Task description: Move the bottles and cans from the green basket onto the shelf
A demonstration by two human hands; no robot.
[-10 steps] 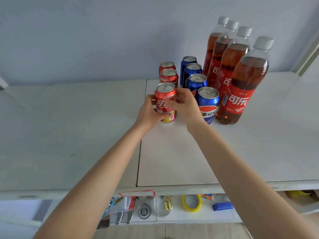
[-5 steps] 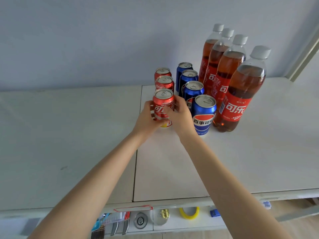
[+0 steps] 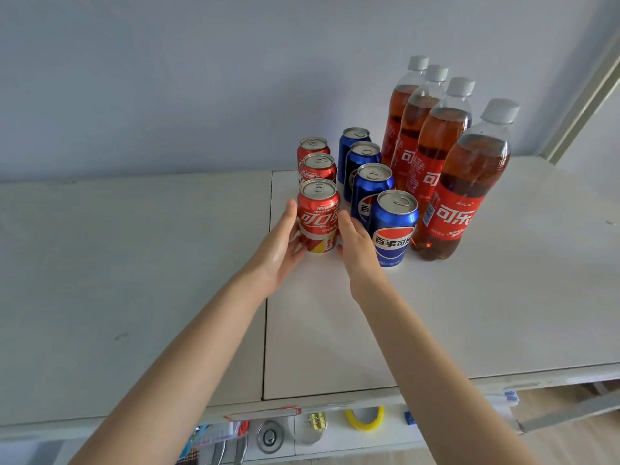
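My left hand (image 3: pixel 280 250) and right hand (image 3: pixel 357 245) stand on either side of the front red can (image 3: pixel 318 216), both with fingers straight and palms turned inward, neither curled around it. The left palm lies against the can's left side. The right fingertips sit just beside its right side, and I cannot tell whether they touch.

Straight behind the front red can, two more red cans (image 3: pixel 318 167) run back toward the pale wall (image 3: pixel 201 78), each partly hidden by the one ahead. To its right stands a row of four blue cans (image 3: pixel 394 229), the nearest just beside my right hand, so that hand is squeezed into the narrow gap between red and blue. Right of those again, four bottles (image 3: pixel 466 182) line up front to back.

The front red can stands upright on the white shelf (image 3: pixel 134 263), just right of a dark seam (image 3: pixel 267 297) between two panels. It is a short cylinder with a glossy red skin, white lettering, a yellow patch at the foot and a dull silver lid with its pull tab flat.

The blue cans have the same shape and silver tops, with a red, white and blue roundel. The bottles are clear ribbed plastic with pale grey caps, brown liquid and red wrap labels. The shelf top looks matt and smooth. Below its front edge, toward me from the can, a lower tier (image 3: pixel 335 441) carries a yellow ring (image 3: pixel 365 419) and small items too blurred to name.
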